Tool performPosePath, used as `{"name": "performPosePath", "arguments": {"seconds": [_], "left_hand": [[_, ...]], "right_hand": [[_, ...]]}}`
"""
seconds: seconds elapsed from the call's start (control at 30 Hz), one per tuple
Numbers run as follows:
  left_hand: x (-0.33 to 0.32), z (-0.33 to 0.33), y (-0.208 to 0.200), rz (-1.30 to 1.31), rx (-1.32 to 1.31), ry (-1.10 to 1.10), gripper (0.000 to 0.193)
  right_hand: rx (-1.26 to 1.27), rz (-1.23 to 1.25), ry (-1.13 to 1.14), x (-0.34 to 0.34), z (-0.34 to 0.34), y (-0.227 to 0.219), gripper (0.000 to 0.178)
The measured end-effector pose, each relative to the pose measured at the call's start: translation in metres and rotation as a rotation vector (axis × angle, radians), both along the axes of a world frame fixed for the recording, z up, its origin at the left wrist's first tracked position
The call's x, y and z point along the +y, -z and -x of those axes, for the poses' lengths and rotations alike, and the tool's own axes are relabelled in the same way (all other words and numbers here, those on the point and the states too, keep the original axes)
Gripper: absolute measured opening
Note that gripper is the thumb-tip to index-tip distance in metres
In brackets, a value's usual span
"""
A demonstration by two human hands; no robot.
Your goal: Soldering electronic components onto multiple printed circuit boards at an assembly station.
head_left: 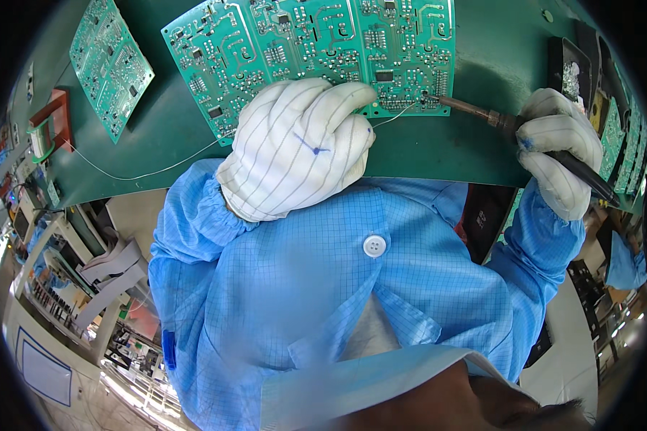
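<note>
A green circuit board panel (pixel 402 54), dotted with small chips and solder joints, lies at the top middle. Gripped in my gloved right hand (pixel 559 151) is a soldering iron (pixel 476 112), its tip pointing left onto the panel's lower right part. My gloved left hand (pixel 298 149) is closed over the panel's near edge, pinching a thin solder wire (pixel 397 117). The wire's free end reaches toward the iron's tip; whether they touch I cannot tell. Its other side trails left from under the hand. The glove hides part of the near edge and the pinching fingertips.
A second green circuit board (pixel 111 72) lies at the left on the green mat (pixel 438 154). Near it, a reddish-brown stand (pixel 59 122) and a solder spool (pixel 40 144) feed the wire. At the right are a dark tray (pixel 570 68) with pale scraps and several stacked boards (pixel 629 144).
</note>
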State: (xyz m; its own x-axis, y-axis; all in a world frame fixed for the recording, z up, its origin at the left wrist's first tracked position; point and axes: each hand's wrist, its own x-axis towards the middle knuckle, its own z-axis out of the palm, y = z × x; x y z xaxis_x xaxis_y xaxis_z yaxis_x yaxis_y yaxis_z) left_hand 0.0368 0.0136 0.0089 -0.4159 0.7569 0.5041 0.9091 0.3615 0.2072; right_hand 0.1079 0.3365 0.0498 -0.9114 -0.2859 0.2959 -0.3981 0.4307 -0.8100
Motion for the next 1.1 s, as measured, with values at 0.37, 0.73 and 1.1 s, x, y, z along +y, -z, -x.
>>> {"name": "performPosePath", "arguments": {"seconds": [0.37, 0.73, 1.1], "left_hand": [[-0.011, -0.002, -0.006, 0.012, -0.117, 0.026, 0.022], [-0.018, -0.006, -0.003, -0.018, -0.148, 0.033, 0.023], [-0.013, -0.014, 0.007, -0.064, -0.106, -0.016, 0.024]], "right_hand": [[0.032, -0.041, 0.224, 0.002, -0.026, -0.011, 0.028], [0.414, -0.424, 1.071, 0.009, -0.076, 0.058, 0.013], [0.075, 0.109, 0.132, -0.035, -0.049, 0.022, 0.026]]}}
